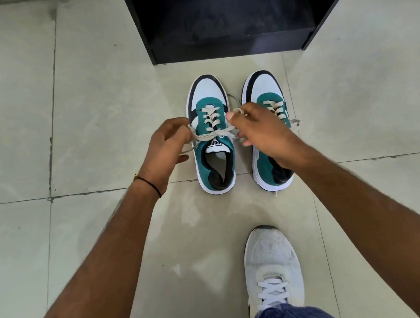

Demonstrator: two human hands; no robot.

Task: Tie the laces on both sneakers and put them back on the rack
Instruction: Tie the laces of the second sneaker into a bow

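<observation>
Laces (211,134) of the left-hand sneaker (212,136) pulled taut across the tongue, one cream strand running out to each side. Left hand (165,149) clenched on the strand at the sneaker's outer edge, fingers curled in tight, a loose tail of lace trailing down just below the knuckles. Right hand (258,128) pinched shut on the other strand, thumb and forefinger closed on a small loop (239,111) raised just above the fingertips. Crossing of the two strands sat right between the hands, over the white tongue label. That sneaker stood upright on the floor (91,117) between the two hands, toe pointed away, teal and white with a black toe band.

Second sneaker (267,101) parked just beside the first, directly under the right hand and partly hidden by it, toe also pointed away. Its laces (276,108) threaded up the front; whether knotted, could not tell. One loose lace end (295,122) poked out just past the right hand's outer side.

Thin black band (151,183) wrapped round the left wrist. Black rack (230,20) stood well beyond both hands, past the sneakers' toes, its low open shelf dark inside. Back toward the body, below the right forearm, a worn white shoe (271,260) planted on the floor, laced, with a blue trouser cuff (292,317) at its ankle. Pale tiled floor all round, grout lines running under both arms.
</observation>
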